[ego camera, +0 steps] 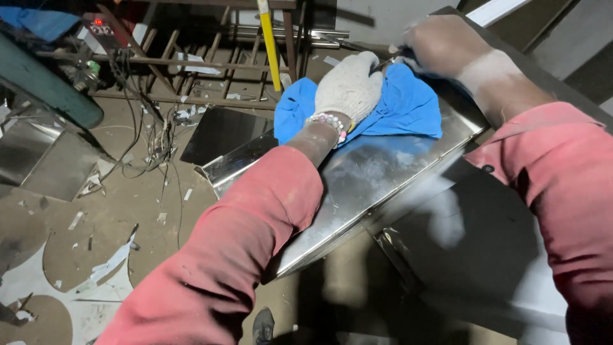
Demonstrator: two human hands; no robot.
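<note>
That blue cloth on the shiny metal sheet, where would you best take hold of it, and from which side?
Probably at the blue cloth's loose right-hand part, coming from above. The gloved left hand presses down its middle, so the bunched folds beside it are free to pinch with the fingers. The cloth lies flat on the steel sheet, so a sideways approach would find little to catch. The blurred right hand is at its far edge.

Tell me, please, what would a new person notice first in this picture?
The bright blue cloth at top centre stands out, pressed onto a shiny metal sheet by the left hand in a white knitted glove. The bare right hand, blurred, is at the sheet's far edge. Tangled wires lie on the littered floor at left.
</note>
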